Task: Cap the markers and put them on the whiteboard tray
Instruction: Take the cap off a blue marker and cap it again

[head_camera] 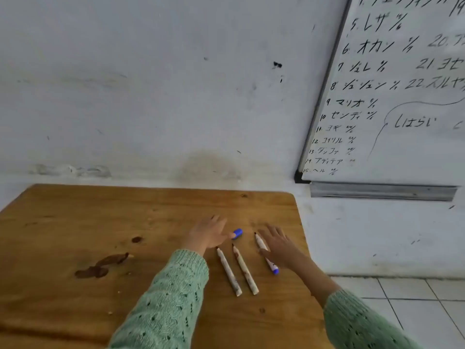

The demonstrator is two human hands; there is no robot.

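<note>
Counts: 3 markers on the table (75, 210), all uncapped w/ tips pointing far. Left marker (229, 272) and middle marker (244, 269) lie side by side; right marker (266, 253), w/ blue end, partly under a hand. 1 blue cap (237, 233) loose, far of the markers. 2 hands: left hand (207, 234), right hand (279, 244). 1 whiteboard (402, 96) at far right, 1 tray (382, 191) under it.
</note>
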